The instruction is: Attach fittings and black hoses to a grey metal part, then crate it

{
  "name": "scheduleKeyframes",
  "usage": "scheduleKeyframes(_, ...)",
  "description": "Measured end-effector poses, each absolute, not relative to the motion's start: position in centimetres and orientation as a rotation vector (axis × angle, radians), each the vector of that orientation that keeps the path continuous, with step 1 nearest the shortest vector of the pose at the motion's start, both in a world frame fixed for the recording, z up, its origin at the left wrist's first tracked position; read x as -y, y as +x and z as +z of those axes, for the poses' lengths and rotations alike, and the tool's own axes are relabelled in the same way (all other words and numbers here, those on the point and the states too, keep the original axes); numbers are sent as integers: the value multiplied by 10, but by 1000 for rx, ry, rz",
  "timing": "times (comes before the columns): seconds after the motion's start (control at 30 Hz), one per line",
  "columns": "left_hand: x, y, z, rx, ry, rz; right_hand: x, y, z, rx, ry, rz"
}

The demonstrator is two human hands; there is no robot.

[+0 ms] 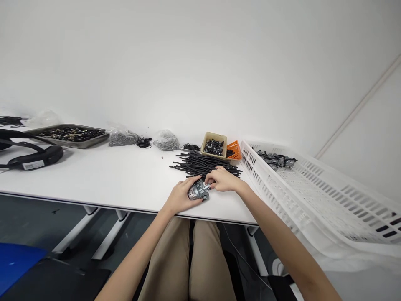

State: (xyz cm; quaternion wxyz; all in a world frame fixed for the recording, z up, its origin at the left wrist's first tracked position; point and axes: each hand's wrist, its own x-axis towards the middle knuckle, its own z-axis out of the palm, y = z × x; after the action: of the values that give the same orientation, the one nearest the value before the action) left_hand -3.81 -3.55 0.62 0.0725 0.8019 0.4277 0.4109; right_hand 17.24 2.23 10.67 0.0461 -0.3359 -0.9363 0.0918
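A small grey metal carburetor (198, 191) lies on its side close to the table's front edge. My left hand (182, 195) wraps round it from the left, thumb in front and fingers behind. From the right, my right hand (224, 179) has its fingers pinched together at the carburetor's right end; whatever sits between those fingertips is hidden. Just behind both hands is a loose pile of black rubber tubes (200, 164), partly covered by the right hand.
Behind the tubes stand a beige bin (205, 140) of small dark parts and an orange basket (237, 147). A large white crate (275, 190) with several carburetors flanks my right side. Leftward along the wall are plastic bags (166, 141), a metal tray (86, 144) and a black headset (46, 156).
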Motion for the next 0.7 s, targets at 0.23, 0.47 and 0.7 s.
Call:
scheduleKeyframes(0.23, 37, -36, 7, -1259, 2421, 1230, -28, 172, 108, 2804, -1047, 516)
scheduleKeyframes(0.47, 37, -38, 8, -1257, 2323, 1241, -38, 178, 100, 2572, -1073, 802)
scheduleKeyframes(0.7, 35, -43, 8, -1247, 2082, 1277, -39, 182, 73, 2184, -1000, 972)
